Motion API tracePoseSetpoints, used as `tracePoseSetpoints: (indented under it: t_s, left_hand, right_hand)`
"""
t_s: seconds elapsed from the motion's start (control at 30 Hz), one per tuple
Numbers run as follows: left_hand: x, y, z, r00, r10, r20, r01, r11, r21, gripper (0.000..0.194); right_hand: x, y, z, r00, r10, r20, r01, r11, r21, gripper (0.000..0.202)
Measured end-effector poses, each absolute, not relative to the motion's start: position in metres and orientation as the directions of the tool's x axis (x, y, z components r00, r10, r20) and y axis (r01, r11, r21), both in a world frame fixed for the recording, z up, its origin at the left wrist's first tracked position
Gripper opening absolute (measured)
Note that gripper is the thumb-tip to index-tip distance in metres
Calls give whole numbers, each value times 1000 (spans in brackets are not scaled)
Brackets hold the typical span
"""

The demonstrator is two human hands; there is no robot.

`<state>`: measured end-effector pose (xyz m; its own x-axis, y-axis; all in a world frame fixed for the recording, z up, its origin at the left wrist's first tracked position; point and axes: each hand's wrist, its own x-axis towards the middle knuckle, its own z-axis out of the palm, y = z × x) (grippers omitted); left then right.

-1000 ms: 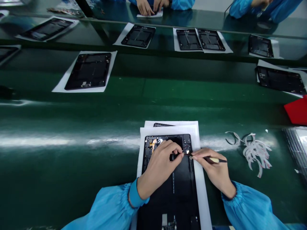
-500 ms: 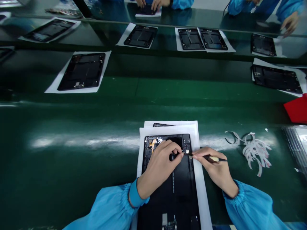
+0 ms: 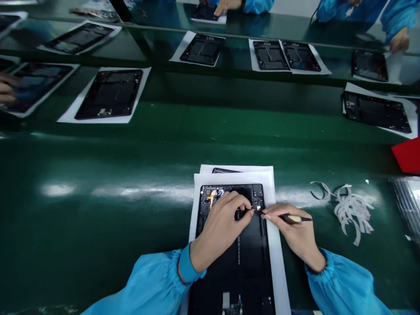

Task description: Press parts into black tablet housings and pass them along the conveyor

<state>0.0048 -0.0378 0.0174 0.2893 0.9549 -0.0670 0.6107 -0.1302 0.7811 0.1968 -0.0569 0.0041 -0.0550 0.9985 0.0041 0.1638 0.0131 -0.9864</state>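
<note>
Pinching left hand (image 3: 225, 227): thumb and forefinger met over the tablet's far right part; I could not tell whether anything sat between them.
Right hand (image 3: 297, 238): grasped one slim dark tool (image 3: 295, 218) with a pale band, its tip end at the tablet's right edge.
Tablet (image 3: 249, 262): lay below both hands on a white sheet (image 3: 278, 267), open inside up, long axis running away from the person, orange ribbon (image 3: 211, 197) at the far end, near end cut off by the frame.
Writing: one line of pale marks (image 3: 239, 249) ran along that axis, too small to read.
Underneath: one more sheet (image 3: 236, 168) and a second tablet's edge (image 3: 226, 170) showed beyond.
White strips (image 3: 351, 203): one tangled pile, right of the right hand, too knotted to count.
Right edge: one red object (image 3: 408, 155) and clear plastic (image 3: 408, 203), blurred.
Farther tablets (image 3: 110, 94): at least ten on white sheets, two side by side.
Co-worker's hand (image 3: 6, 89): one at the left edge, over a tablet.
</note>
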Motion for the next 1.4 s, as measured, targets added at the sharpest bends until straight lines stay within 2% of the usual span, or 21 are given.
tracePoseSetpoints:
  t_s: [0.47,1.1,1.3,1.4]
  left_hand:
    - [5,-38,17,295,952,-79,603,-121,788,11]
    - [7,-38,19,283,954,-100,617,-101,780,6]
    - [8,-36,22,270,952,-146,609,-51,791,9]
    - [10,-37,22,273,954,-122,613,-75,787,11]
  right_hand:
    - [196,-55,4,-126,992,15,173,37,-984,5]
    - [205,-62,1,-60,996,64,189,74,-979,9]
    - [206,-59,3,76,996,55,178,41,-983,8]
    - [206,-59,1,148,987,63,185,35,-982,8]
